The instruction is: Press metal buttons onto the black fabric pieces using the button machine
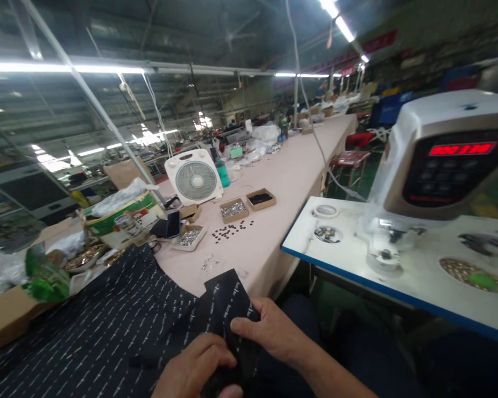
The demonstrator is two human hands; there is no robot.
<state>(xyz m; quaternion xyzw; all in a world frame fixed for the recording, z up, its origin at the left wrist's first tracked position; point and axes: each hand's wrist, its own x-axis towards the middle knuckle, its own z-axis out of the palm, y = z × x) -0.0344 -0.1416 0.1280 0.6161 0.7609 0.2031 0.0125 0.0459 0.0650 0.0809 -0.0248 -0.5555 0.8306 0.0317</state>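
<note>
My left hand [199, 367] and my right hand [269, 331] both grip a strip of dark fabric with small white lettering [228, 301] at the bottom centre, fingers curled around it. The strip belongs to a larger pile of the same dark printed fabric [95, 326] that spreads to the left over the pinkish table [282, 177]. To my right stands a white press machine [444, 160] with a red digital display, on a white stand with a blue edge [348, 260].
On the table lie small cardboard trays of metal studs [233, 209], one with black pieces [260, 199], loose black studs [232, 229], a phone [173, 224], a white box fan [194, 178] and a green carton [120, 218]. Far workbenches hold clutter.
</note>
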